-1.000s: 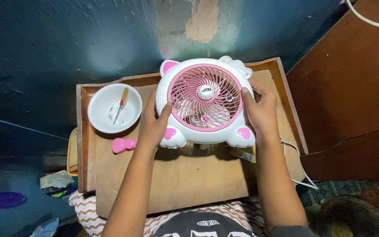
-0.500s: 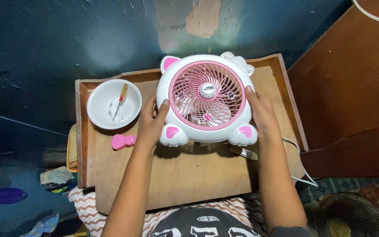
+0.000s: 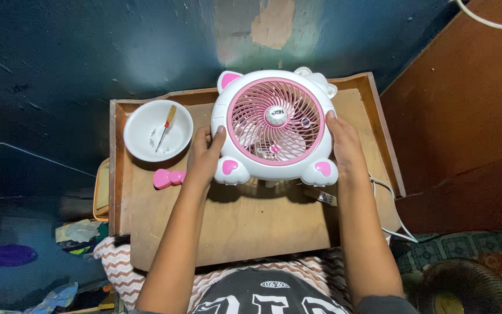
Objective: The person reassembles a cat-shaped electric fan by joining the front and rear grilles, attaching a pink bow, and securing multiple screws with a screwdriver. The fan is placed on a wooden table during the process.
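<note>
A small white fan (image 3: 275, 125) with a pink round grille, pink ears and pink feet stands on a wooden tray (image 3: 239, 218) that rests on my lap. My left hand (image 3: 204, 158) grips the fan's left side by the left foot. My right hand (image 3: 344, 145) grips its right side. The grille faces up toward me. A white cord (image 3: 391, 221) runs from behind the fan off the tray's right edge.
A white bowl (image 3: 146, 125) at the tray's far left holds a screwdriver (image 3: 167, 126) with a yellow handle. A pink bow-shaped piece (image 3: 168, 178) lies in front of the bowl. A dark blue wall is behind; a second fan's grille (image 3: 472, 291) lies at bottom right.
The fan has shifted a little away from me and sits more upright between my hands. Both hands have stayed on its sides.
</note>
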